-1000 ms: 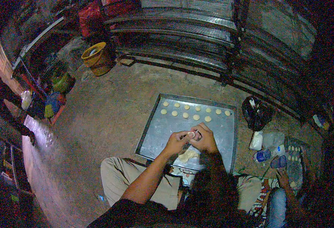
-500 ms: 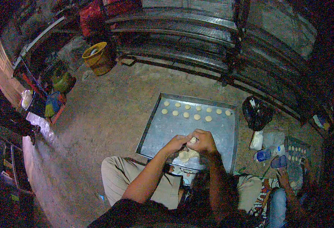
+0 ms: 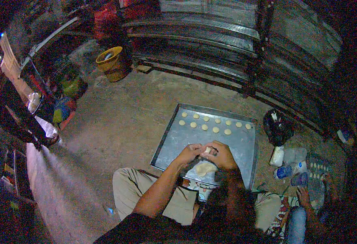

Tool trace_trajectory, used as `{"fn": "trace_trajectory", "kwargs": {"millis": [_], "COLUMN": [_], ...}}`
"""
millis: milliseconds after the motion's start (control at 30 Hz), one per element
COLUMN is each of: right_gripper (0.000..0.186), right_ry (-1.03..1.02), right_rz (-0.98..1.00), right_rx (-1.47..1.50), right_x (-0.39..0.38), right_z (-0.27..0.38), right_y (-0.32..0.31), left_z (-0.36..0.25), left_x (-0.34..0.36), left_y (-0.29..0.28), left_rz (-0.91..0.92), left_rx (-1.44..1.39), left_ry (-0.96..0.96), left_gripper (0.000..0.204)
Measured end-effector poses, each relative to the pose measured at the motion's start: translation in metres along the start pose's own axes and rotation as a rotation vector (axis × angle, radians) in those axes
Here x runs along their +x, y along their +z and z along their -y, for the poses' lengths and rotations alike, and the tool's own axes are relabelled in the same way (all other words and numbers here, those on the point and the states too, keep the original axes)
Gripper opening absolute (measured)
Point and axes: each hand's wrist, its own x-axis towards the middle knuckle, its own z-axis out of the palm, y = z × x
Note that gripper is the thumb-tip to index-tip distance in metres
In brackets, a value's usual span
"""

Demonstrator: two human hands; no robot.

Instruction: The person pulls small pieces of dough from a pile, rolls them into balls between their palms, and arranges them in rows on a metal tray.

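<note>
My left hand (image 3: pixel 190 153) and my right hand (image 3: pixel 225 155) meet over the near part of a large metal baking tray (image 3: pixel 170 142). Between their closed fingers is a small piece of pale dough (image 3: pixel 207 150), partly hidden by the fingers. Just below, a bigger flattened lump of dough (image 3: pixel 205 168) rests on a light surface by the tray's near edge. Small round dough pieces (image 3: pixel 205 127) lie in two rows across the far part of the tray.
Beyond the tray runs a dark slatted rack (image 3: pixel 194 51), with a yellow bucket (image 3: pixel 115 67) at its left. On the right are a black plastic bag (image 3: pixel 276 126), a white packet (image 3: pixel 276 155), a blue-labelled container (image 3: pixel 283 172) and another person's hand (image 3: pixel 303 195) beside a smaller tray (image 3: pixel 316 185).
The whole view has shifted slightly, moving the scene right and down. My hands stay together over the tray, fingers shifting around the small dough piece. The bigger dough lump shows more fully below them.
</note>
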Motion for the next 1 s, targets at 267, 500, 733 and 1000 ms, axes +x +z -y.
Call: {"fn": "trace_trajectory", "kwargs": {"millis": [267,500,733,1000], "right_gripper": [0.025,0.028,0.041,0.052], "right_ry": [0.032,-0.143,0.041,-0.088], "right_rz": [0.097,-0.066,-0.128,-0.05], "right_rx": [-0.145,-0.139,-0.031,-0.164], "right_x": [-0.006,-0.007,-0.024,-0.036], "right_z": [0.006,-0.001,-0.003,-0.027], "right_y": [-0.005,0.023,0.015,0.025], "left_z": [-0.016,0.002,0.021,0.033], "left_x": [-0.01,-0.015,-0.016,-0.026], "left_y": [0.012,0.012,0.016,0.028], "left_rz": [0.028,-0.107,-0.045,0.119], "left_rx": [0.262,0.014,0.15,-0.01], "left_ry": [-0.101,0.057,0.061,0.098], "left_gripper": [0.048,0.037,0.029,0.028]}}
